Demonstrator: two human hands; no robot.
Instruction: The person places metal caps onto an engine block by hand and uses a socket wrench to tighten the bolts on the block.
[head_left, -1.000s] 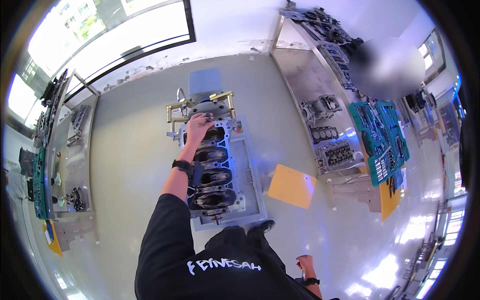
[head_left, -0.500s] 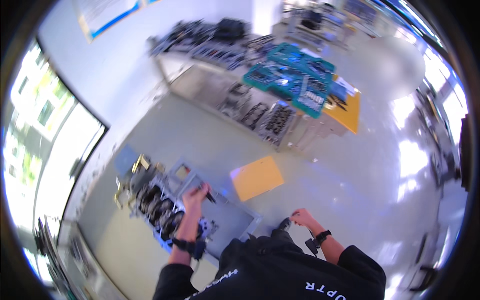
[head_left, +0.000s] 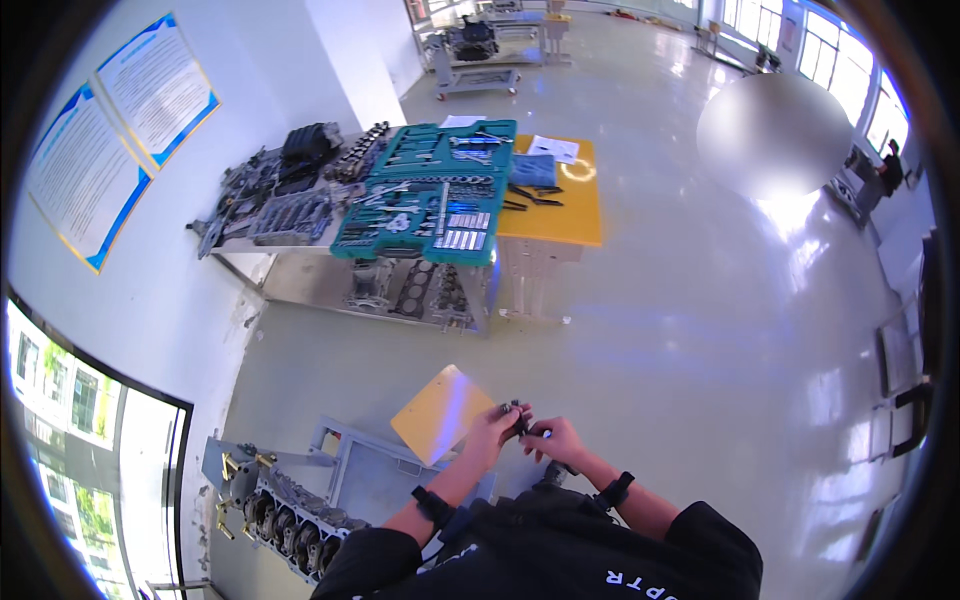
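My left hand is closed around a small dark part, held up in front of my body. It is too small to tell its kind. My right hand is beside it, fingers bent and pinched together close to the same part. What the right fingers grip is hidden. An engine block with its row of dark round openings exposed lies to the lower left, carried on a grey metal stand. Both hands are apart from the block.
A teal tool case lies open on a bench with dark engine parts. Beside it, a yellow-topped table bears black tools and a blue cloth. A yellow board is just ahead of my hands. Wall and window are on the left.
My left hand has moved away from the engine block, rightward, carrying the dark part. My right hand has come in to meet it. My view has turned toward the right.
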